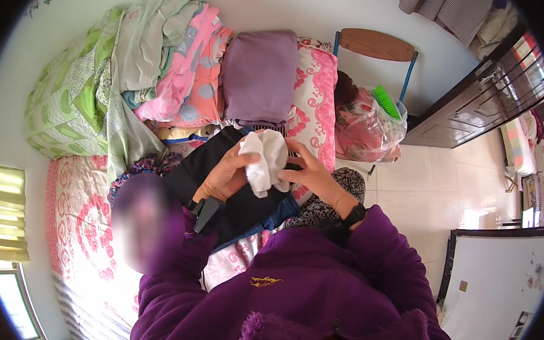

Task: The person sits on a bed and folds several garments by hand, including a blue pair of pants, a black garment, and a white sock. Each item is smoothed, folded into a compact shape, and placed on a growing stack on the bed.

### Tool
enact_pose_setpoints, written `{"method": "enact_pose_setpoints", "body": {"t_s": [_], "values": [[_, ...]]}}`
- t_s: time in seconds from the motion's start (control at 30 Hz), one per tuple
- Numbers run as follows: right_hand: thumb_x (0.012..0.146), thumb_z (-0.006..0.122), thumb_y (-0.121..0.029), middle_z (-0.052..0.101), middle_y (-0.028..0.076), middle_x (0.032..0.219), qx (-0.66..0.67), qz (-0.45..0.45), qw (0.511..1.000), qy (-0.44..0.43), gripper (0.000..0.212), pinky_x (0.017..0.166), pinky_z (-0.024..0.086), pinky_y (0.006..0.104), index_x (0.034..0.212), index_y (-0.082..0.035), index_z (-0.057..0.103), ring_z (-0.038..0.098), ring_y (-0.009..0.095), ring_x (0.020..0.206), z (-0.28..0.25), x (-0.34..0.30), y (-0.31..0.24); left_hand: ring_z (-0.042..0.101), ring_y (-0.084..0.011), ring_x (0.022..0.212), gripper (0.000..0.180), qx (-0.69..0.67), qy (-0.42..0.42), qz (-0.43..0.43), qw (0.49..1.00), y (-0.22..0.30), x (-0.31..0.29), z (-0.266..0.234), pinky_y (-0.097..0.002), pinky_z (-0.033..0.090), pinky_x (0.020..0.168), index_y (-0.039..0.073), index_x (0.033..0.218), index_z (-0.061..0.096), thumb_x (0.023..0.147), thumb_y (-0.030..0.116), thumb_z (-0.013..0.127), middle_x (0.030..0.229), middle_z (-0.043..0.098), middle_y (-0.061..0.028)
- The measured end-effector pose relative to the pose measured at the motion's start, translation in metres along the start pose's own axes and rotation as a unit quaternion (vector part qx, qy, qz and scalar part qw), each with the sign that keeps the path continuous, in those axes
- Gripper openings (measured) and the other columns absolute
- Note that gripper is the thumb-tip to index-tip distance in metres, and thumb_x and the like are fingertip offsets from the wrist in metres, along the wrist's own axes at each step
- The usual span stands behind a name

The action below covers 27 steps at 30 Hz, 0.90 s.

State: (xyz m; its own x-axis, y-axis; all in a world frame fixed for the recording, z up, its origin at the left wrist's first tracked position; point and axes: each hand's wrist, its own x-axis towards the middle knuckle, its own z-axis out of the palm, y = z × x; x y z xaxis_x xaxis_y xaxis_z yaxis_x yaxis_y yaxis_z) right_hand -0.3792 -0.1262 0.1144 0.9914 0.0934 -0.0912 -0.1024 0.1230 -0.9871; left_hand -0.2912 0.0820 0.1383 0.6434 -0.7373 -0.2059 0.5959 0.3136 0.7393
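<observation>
white cloth (267,161) held up over black garment (238,212) on bed (71,211), left hand (224,177) fingers closed on its left side, right hand (317,174) fingers on its right, likely light, soft, limp, so best pinched at opposite edges

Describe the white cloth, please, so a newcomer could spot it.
Find the bed and the black cloth lying on it. Over this, the left grip and right grip hold the white cloth. It is small, bunched and plain white, unlike the black below.
</observation>
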Motion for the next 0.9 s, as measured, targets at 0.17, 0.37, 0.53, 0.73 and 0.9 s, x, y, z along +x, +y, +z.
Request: {"method": "enact_pose_setpoints", "body": {"t_s": [0.17,0.37,0.53,0.73,0.9], "values": [[0.087,0.077,-0.021,0.062,0.005,0.108,0.032,0.051,0.998,0.011,0.052,0.084,0.05,0.0276,0.128,0.0,0.053,0.06,0.014,0.097,0.0,-0.019,-0.006,0.055,-0.0227,0.123,0.07,0.014,-0.026,-0.015,0.999,-0.026,-0.01,0.007,-0.0381,0.041,0.109,0.007,0.145,0.041,0.08,0.0,0.064,0.132,0.055,-0.0075],[0.091,0.07,-0.017,0.06,0.0,0.089,0.124,0.021,0.986,0.106,0.026,0.07,0.046,0.0237,0.109,-0.002,0.059,0.057,0.007,0.08,-0.008,-0.041,-0.001,0.053,-0.0249,0.125,0.06,-0.04,0.026,-0.033,0.998,-0.046,-0.015,0.002,-0.0412,0.042,0.108,0.005,0.143,0.042,0.093,0.031,0.062,0.136,0.052,-0.0101],[0.093,0.068,-0.017,0.061,-0.001,0.091,0.178,0.031,0.98,0.084,0.024,0.073,0.045,0.0228,0.11,-0.003,0.059,0.057,0.007,0.083,-0.003,-0.055,-0.007,0.056,-0.0219,0.12,0.064,-0.082,0.031,-0.042,0.995,-0.079,-0.022,0.015,-0.0384,0.045,0.103,0.006,0.147,0.038,0.092,0.025,0.067,0.129,0.055,-0.0085],[0.09,0.069,-0.011,0.062,-0.001,0.091,0.148,-0.004,0.981,0.126,0.02,0.072,0.047,0.023,0.107,-0.003,0.062,0.059,0.007,0.082,-0.02,-0.072,-0.008,0.058,-0.0214,0.113,0.072,0.029,0.112,0.038,0.993,-0.093,-0.028,0.009,-0.0361,0.046,0.101,0.007,0.146,0.04,0.079,-0.004,0.062,0.12,0.058,-0.0087],[0.089,0.07,-0.009,0.065,0.001,0.092,0.156,-0.019,0.969,0.188,0.02,0.074,0.048,0.0239,0.106,-0.003,0.062,0.06,0.008,0.082,-0.037,-0.079,0.004,0.059,-0.031,0.111,0.067,-0.098,0.154,0.033,0.983,-0.088,-0.036,-0.003,-0.0429,0.046,0.104,0.003,0.144,0.044,0.076,0.006,0.048,0.116,0.059,-0.0155]]}}
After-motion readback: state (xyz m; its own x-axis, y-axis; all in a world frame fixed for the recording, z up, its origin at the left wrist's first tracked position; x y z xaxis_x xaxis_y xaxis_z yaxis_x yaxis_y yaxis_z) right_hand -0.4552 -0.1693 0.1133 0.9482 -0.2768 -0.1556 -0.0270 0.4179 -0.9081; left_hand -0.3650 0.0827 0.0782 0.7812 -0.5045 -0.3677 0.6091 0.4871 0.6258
